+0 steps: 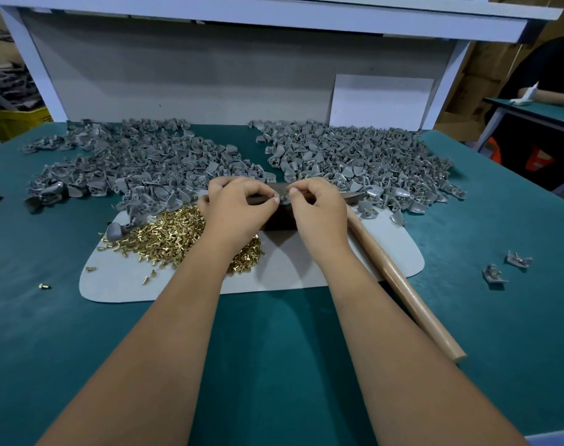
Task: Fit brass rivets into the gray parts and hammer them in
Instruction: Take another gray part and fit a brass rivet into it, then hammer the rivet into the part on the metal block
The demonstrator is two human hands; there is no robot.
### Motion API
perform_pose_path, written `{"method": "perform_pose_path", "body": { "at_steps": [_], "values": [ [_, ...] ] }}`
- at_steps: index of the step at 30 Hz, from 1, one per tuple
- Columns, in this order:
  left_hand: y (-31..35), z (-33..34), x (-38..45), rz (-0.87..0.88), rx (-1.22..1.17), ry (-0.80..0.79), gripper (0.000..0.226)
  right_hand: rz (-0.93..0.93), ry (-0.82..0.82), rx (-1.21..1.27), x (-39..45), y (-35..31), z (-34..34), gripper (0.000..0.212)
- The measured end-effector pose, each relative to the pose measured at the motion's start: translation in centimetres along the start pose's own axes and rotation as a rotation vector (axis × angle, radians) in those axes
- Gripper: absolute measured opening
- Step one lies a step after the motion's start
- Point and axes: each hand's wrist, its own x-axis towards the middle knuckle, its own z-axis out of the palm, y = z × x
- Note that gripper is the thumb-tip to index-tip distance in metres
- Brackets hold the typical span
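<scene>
forearms: both of ours run up from the near edge and converge on the centre of the green table [81,333].
left hand [239,204]: fingers curled, thumb and forefinger pinching a small gray part [277,197] at the tips.
right hand [316,206]: fingers curled, tips pinching what we read as a brass rivet [284,196]; too small to be sure.
key relation: rivet lies just right of the part, tips nearly touching; insertion runs right-to-left, rivet axis seemingly along that line.
dark block [279,220]: directly under and near side of both hands, on the pale mat [306,268]; we judge it the anvil.
hammer [403,284]: wooden handle lies right of the right hand, running far-left to near-right, head by the block; right hand is nearer to it.
rivet pile [165,233]: loose brass on the mat, left of and under the left wrist.
left heap [129,165]: gray parts, far left.
right heap [354,159]: gray parts, some showing brass, far right.
step: fitting, we judge; hammering not yet done on this piece.
</scene>
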Motion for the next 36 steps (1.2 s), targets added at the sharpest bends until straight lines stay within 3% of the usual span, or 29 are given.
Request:
{"method": "perform_pose_path", "body": {
  "at_steps": [6,13,23,26,28,30,32,34,36],
  "values": [
    [0.0,0.0,-0.1,0.03,0.011,0.006,0.019,-0.098,0.008,-0.209,-0.1,-0.4,0.1,0.008],
    [-0.2,0.1,0.0,0.023,0.0,0.01,0.02,-0.066,0.043,-0.348,0.0,-0.9,0.8,0.01],
    [0.1,0.0,-0.2,0.02,0.025,0.008,0.013,-0.067,-0.025,-0.244,-0.6,-0.3,0.1,0.008],
    [0.1,0.0,-0.2,0.02,0.017,0.012,0.015,-0.068,-0.033,-0.187,-0.6,-1.1,-1.2,0.02],
    [0.2,-0.1,-0.3,0.01,0.002,0.004,0.019,-0.056,0.077,-0.338,-0.2,-1.7,-2.8,0.02],
    [0.2,0.0,-0.4,-0.002,0.006,0.002,0.019,-0.046,0.144,-0.688,0.2,-1.9,-4.7,0.014],
    [0.1,0.1,-0.3,-0.013,0.006,0.006,0.018,0.05,0.05,-0.911,0.2,-1.8,-6.4,0.02],
    [0.1,0.2,-0.3,-0.021,-0.004,0.003,0.017,0.202,-0.079,-0.975,-0.3,-1.6,-7.3,0.026],
    [0.1,0.2,-0.2,-0.028,-0.013,0.004,0.014,0.244,-0.196,-1.023,-1.0,-1.1,-7.7,0.017]
  ]
}}
